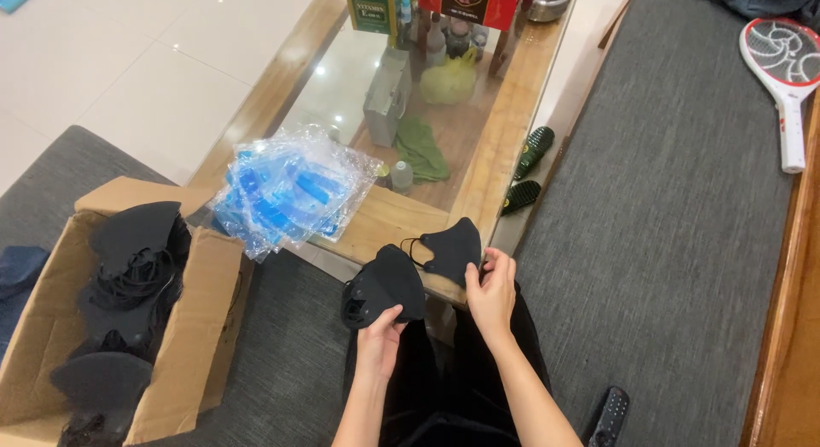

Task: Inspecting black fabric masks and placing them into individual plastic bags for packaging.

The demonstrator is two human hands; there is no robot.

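Black masks handled at the desk (504,148) edge.
A stack of black masks (382,286) is gripped by the left hand (380,338); a single black mask (453,245), lying on the desk corner, is pinched by the right hand (492,292).

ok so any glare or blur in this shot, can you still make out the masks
Head view: ceiling lights glare as bright spots on the glass table top and white floor; the black masks in the left hand and right hand read as dark shapes with little detail; focus looks sharp.
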